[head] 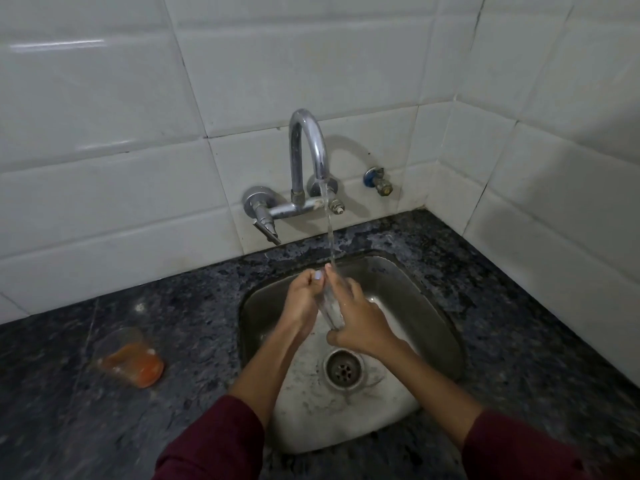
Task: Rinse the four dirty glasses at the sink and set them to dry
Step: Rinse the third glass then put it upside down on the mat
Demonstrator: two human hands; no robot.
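Clear glass (330, 308) held under tap water (329, 233) by left hand (304, 299) and right hand (356, 320), fingers curled round it. Orange-stained glass (130, 356) seen at 9 o'clock from sink (433, 323).

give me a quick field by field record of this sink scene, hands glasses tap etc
setting: steel sink set in a dark granite counter, white tiled wall
tap: faucet running, stream falling onto the held glass
left hand: left hand grips the clear glass near its upper end
right hand: right hand holds its lower end
waiting: dirty glass with orange residue, on the counter left of the sink
other glasses: not in view
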